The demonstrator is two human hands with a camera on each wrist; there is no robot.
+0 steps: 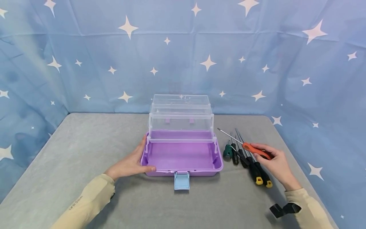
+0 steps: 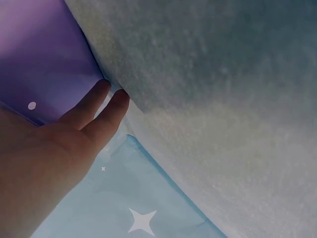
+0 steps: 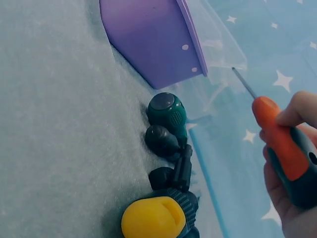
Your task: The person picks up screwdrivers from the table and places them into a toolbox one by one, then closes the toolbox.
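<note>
A purple toolbox [image 1: 183,174] with a raised clear lid and tray frame [image 1: 180,109] stands on the table, its light blue latch [image 1: 181,181] hanging at the front. My left hand [image 1: 132,163] rests against its left side, with extended fingers along the wall and the thumb at the front rim. To the right, my right hand [image 1: 274,160] grips a screwdriver [image 3: 283,141] by its orange and dark green handle. The screwdriver's thin shaft points up and left toward the box. Below it lie several other screwdrivers [image 1: 254,170], including a stubby green-handled one [image 1: 227,152].
The grey table [image 1: 71,162] carries the box and the tools. Blue curtain cloth [image 1: 177,54] with white stars hangs behind the table and at both sides. A yellow handle end [image 3: 153,218] shows close up in the right wrist view.
</note>
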